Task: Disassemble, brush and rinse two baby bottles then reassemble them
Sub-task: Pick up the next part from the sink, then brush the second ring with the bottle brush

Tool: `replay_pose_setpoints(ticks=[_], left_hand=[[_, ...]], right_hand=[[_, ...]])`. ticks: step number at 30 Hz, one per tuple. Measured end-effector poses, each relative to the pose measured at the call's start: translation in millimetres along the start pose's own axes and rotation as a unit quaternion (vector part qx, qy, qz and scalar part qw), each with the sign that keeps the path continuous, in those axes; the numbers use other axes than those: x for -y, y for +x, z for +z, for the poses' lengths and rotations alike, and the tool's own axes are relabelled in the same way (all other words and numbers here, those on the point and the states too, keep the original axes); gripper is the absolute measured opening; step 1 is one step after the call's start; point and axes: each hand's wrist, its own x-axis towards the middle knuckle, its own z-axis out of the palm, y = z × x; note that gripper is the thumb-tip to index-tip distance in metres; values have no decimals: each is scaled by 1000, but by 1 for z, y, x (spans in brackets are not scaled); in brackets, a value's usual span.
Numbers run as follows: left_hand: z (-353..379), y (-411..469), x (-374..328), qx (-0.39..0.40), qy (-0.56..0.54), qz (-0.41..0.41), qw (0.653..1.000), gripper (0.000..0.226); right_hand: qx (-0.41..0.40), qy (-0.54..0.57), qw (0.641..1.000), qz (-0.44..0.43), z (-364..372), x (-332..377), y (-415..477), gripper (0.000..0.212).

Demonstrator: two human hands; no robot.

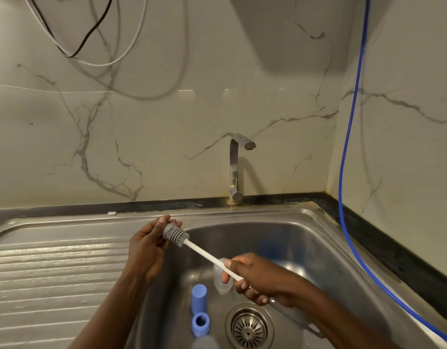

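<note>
Holding the brush [207, 255] at both ends over the sink [305, 238], that's the picture right now. The right grip [255, 275] is wrapped tight round the tail of the white handle, fingers curled right about it. The left grip [146, 248] has its fingertips closed on the grey bristle head, pinching the end. So the brush runs as a slanted bridge between the two grips, head up at the left one, handle down at the right. My read is that the head is being checked or cleaned before it goes into a bottle, and doing it above the basin keeps drips where they belong.

Directly beneath the right grip, a clear bottle [219, 283] lies on the sink floor, partly hidden by thumb and handle. Below and between the two grips a blue cap [199, 297] stands upright, with a blue ring [200, 323] just nearer the person, opening upward. Another clear piece shows blurred at the bottom edge, and I can't tell what it is. The parts look taken apart, so brushing is the step in hand, I'd judge.

The drain [249, 326] sits just below the right grip. Beyond both grips the tap [236, 167] shows no water running. Out past the left grip stretches a ribbed steel draining board [53, 273]. A dark tabletop [393, 253] edges the sink, with a marble-look wall [167, 122] behind, loose cables [91, 34] high up, and a blue hose [343, 172] trailing down beyond the right grip.
</note>
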Motion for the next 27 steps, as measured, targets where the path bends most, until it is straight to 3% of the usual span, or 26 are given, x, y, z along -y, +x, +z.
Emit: replay_pose_setpoints(ticks=[5, 8, 10, 15, 18, 21, 25, 27], left_hand=[[6, 2, -3, -5, -112, -39, 993, 16], [-4, 6, -9, -13, -171, -43, 984, 16], [-18, 8, -13, -24, -152, -14, 988, 15], [-19, 9, -1, 24, 11, 4, 1000, 36], [-11, 8, 2, 62, 166, 36, 983, 25], [-7, 5, 10, 150, 391, 46, 907, 9], [0, -2, 25, 289, 603, -22, 743, 12], [3, -7, 32, 305, 663, -38, 683, 17]], right_hand=[[150, 185, 969, 72, -15, 8, -3, 29], [185, 179, 963, 83, -22, 5, -5, 29], [178, 164, 966, 85, -26, 0, -7, 29], [2, 166, 985, 54, -29, -11, 4, 31], [-186, -13, 982, -8, -33, -21, 17, 32], [-260, -111, 958, -43, -41, -34, 24, 31], [-256, -100, 960, -58, -46, -41, 23, 31], [-262, -99, 958, -63, -47, -40, 24, 31]])
